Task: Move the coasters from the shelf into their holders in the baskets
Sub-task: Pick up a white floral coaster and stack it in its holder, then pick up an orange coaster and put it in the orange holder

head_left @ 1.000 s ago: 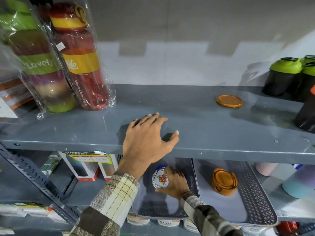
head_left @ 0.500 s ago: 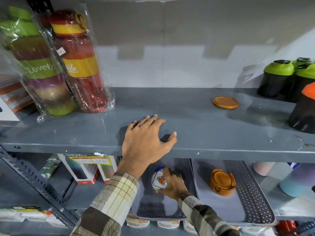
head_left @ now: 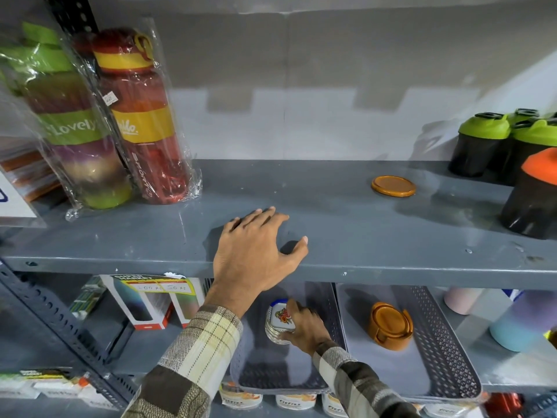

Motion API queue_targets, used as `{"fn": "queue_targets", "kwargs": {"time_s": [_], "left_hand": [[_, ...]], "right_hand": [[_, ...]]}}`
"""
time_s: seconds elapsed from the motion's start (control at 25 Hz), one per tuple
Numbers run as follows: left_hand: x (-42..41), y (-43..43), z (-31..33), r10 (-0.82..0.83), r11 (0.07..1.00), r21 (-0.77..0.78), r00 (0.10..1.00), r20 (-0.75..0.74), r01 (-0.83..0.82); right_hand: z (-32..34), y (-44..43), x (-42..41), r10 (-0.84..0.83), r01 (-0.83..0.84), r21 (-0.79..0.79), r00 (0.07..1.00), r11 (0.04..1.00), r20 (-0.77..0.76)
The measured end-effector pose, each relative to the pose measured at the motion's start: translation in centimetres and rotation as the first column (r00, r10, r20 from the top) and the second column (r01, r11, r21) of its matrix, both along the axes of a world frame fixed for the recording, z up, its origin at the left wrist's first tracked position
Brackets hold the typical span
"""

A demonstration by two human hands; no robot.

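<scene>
An orange round coaster [head_left: 393, 186] lies flat on the grey upper shelf [head_left: 346, 224], towards the right. My left hand [head_left: 256, 251] rests on that shelf's front edge, fingers spread, holding nothing. Below, my right hand [head_left: 303, 325] grips a white floral coaster [head_left: 280, 318] at its clear holder [head_left: 275, 337] in the left grey basket [head_left: 319, 300]. The right grey basket [head_left: 437, 333] holds an orange holder [head_left: 388, 325] with orange coasters stacked in it.
Wrapped bottles, green [head_left: 69, 122] and red [head_left: 141, 122], stand at the upper shelf's left. Green-lidded [head_left: 479, 143] and orange-lidded [head_left: 533, 194] shakers crowd its right end. Boxes [head_left: 141, 303], pastel cups [head_left: 515, 324] and small tubs [head_left: 295, 401] fill the lower shelves.
My right hand has shifted slightly on the floral coaster at the holder. My left hand has stayed on the shelf edge. The camera has moved a little.
</scene>
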State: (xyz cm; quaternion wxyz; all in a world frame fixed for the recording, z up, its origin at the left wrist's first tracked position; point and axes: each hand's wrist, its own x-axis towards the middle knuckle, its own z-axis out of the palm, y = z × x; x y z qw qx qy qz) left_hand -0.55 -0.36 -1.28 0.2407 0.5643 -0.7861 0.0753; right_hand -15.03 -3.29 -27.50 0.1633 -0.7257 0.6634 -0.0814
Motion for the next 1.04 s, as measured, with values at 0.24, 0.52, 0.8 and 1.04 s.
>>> {"fn": "queue_targets", "kwargs": {"time_s": [0.24,0.52,0.8,1.04], "left_hand": [[0.2,-0.1,0.0,-0.009,1.0,0.005,1.0,0.007,0.009],[0.4,0.0,0.0,-0.009,1.0,0.021,1.0,0.027,0.009],[0.3,0.0,0.1,-0.025,0.999,0.046,0.998,0.053,0.023],[0.6,0.2,-0.1,-0.055,0.996,0.076,0.998,-0.007,0.056]], "right_hand": [[1.0,1.1,0.1,-0.007,0.007,-0.016,1.0,1.0,0.028],[8.6,6.9,-0.2,0.093,-0.073,-0.187,0.991,0.98,0.099],[23.1,17.5,-2.1,0.221,-0.125,-0.778,0.975,0.616,0.018],[31.8,18.1,-5.6,0.112,0.069,-0.904,0.986,0.422,0.127]]}}
